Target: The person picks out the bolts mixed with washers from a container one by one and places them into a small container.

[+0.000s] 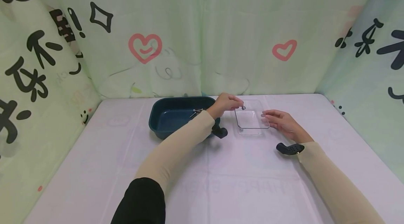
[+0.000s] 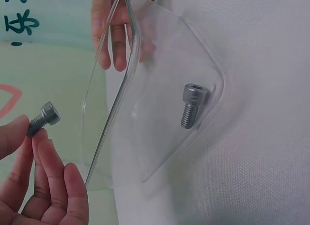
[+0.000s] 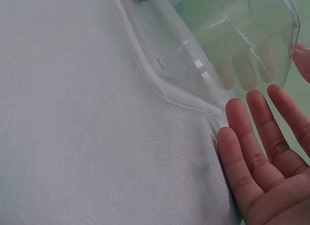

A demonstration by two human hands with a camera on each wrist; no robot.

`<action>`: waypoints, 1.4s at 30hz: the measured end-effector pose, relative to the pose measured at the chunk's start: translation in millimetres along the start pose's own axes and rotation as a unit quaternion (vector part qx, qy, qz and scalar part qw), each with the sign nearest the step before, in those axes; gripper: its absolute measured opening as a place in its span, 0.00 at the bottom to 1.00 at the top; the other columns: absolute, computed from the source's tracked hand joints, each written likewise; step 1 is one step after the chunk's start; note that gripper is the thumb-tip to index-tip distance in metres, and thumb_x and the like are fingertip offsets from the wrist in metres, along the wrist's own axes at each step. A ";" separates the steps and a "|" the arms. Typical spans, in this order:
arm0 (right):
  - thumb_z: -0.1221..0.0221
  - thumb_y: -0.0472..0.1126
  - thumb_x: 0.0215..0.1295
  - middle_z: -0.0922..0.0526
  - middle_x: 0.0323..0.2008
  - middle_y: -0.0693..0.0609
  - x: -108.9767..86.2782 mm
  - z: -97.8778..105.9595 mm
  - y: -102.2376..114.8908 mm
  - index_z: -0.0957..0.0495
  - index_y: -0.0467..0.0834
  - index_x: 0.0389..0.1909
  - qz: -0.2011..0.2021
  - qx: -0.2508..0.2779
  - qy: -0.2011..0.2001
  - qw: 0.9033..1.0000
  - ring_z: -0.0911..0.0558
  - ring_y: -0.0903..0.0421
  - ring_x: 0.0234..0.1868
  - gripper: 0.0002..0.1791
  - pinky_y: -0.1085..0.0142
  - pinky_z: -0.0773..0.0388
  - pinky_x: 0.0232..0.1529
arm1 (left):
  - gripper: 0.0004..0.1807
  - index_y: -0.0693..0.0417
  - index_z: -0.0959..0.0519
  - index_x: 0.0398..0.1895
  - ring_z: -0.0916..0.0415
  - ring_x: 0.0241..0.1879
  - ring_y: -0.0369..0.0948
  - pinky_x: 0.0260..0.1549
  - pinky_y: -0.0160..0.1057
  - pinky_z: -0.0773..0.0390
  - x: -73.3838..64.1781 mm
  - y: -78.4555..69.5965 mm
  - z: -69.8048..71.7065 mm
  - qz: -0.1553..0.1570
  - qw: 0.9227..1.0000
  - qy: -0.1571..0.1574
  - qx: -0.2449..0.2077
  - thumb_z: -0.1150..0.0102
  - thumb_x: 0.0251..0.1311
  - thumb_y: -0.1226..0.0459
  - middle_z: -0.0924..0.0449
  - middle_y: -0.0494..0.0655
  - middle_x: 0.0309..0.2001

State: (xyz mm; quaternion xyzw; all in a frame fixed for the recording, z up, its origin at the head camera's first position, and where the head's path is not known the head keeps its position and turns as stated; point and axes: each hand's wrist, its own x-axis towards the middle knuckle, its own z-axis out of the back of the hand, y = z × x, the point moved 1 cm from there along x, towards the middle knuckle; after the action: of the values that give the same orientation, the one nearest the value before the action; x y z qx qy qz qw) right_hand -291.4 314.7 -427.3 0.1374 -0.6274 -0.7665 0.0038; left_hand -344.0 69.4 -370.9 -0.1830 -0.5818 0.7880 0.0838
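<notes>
Between thumb and fingertips my left hand (image 1: 228, 104) pinches a metal socket head bolt (image 2: 44, 119), its head pointing outward. That hand is over the rear left part of a clear plastic box (image 1: 252, 128). Inside the box, near a bottom corner, lies another socket head bolt (image 2: 191, 104). My right hand (image 1: 284, 123) is at the box's right side, its fingers (image 3: 252, 133) mostly straight along the outer wall. In the right wrist view the thumb is near the rim, and only part of the box shows.
A dark blue-green plastic basin (image 1: 167, 115) stands left of the box, with several metal bolts (image 1: 196, 112) at its right side, partly behind my left arm. A white cloth covers the table (image 1: 202, 182). Patterned curtains (image 1: 202, 41) enclose the back and sides.
</notes>
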 end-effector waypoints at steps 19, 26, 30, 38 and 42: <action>0.43 0.49 0.65 0.21 0.40 0.73 -0.5 -0.7 0.0 0.31 0.45 0.56 0.001 0.009 0.000 1.000 0.21 0.73 0.42 0.21 0.79 0.24 0.45 | 0.15 0.57 0.17 0.46 0.22 0.53 0.46 0.55 0.40 0.25 -0.4 -1.3 -0.3 0.025 1.000 -0.004 0.007 0.37 0.57 0.59 0.18 0.51 0.49; 0.43 0.49 0.65 0.20 0.39 0.73 0.1 -0.5 -0.2 0.31 0.45 0.56 0.001 0.012 0.000 1.000 0.20 0.74 0.41 0.21 0.79 0.24 0.44 | 0.16 0.54 0.19 0.50 0.21 0.51 0.43 0.55 0.38 0.25 -3.5 -4.9 4.1 0.026 1.000 0.014 0.009 0.39 0.59 0.59 0.19 0.50 0.52; 0.43 0.48 0.65 0.19 0.39 0.73 0.0 -1.3 -0.3 0.30 0.47 0.53 0.003 0.019 0.001 1.000 0.20 0.74 0.41 0.18 0.79 0.23 0.44 | 0.17 0.55 0.20 0.52 0.21 0.52 0.43 0.56 0.38 0.25 -5.3 -6.6 7.5 0.019 0.999 0.031 0.007 0.41 0.61 0.60 0.19 0.51 0.53; 0.44 0.47 0.66 0.19 0.40 0.72 0.1 -2.2 -0.9 0.29 0.51 0.50 0.012 0.022 0.006 1.000 0.20 0.74 0.42 0.13 0.79 0.23 0.44 | 0.19 0.59 0.22 0.54 0.23 0.55 0.49 0.56 0.41 0.25 -12.6 -12.8 17.0 0.002 0.999 0.048 -0.015 0.41 0.61 0.61 0.20 0.56 0.53; 0.44 0.47 0.66 0.19 0.39 0.72 0.3 -2.4 -0.4 0.29 0.48 0.52 0.008 0.021 0.006 1.000 0.20 0.74 0.41 0.16 0.79 0.23 0.44 | 0.20 0.58 0.23 0.55 0.23 0.55 0.48 0.54 0.38 0.24 -16.5 -14.5 23.9 -0.003 0.998 0.054 -0.013 0.41 0.61 0.59 0.21 0.55 0.55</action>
State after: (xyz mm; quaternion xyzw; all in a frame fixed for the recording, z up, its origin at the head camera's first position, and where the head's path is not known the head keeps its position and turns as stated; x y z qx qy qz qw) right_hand -291.1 312.4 -428.2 0.1370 -0.6447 -0.7520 0.0114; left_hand -339.2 47.1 -347.9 -0.2246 -0.5871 0.7691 0.1157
